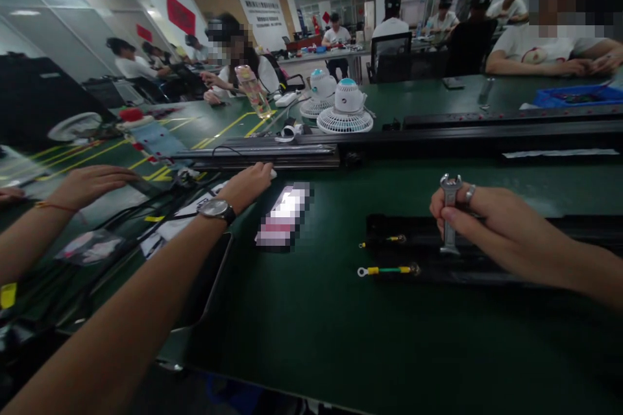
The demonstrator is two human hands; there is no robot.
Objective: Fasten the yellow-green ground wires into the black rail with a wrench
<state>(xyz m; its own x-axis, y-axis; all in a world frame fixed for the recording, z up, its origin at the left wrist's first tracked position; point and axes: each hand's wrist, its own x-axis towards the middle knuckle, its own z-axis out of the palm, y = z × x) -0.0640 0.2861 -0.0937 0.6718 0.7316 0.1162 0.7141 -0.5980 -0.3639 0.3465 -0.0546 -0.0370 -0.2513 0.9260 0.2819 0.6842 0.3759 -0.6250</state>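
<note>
My right hand (491, 220), a ring on one finger, grips a small open-end wrench (451, 214) upright. Below it on the table lie black bars (428, 272). From their left ends stick out a green-and-yellow cable with a ring terminal (384, 270) and a shorter one (382, 242). My left hand (248, 187), with a watch (217, 210) on the wrist, reaches forward with fingers closed. A small white thing (273, 174) shows at its fingertips; its kind is unclear. A lit phone (285, 215), blurred out, lies just right of that hand.
Long black rails (462, 142) cross the table behind my hands. Beyond them stand two white fans (345, 107) and a bottle (253, 92). At left are black cables (141, 214), a plastic bag (90, 246) and a co-worker's hand (92, 183). A blue tray (574, 96) sits far right.
</note>
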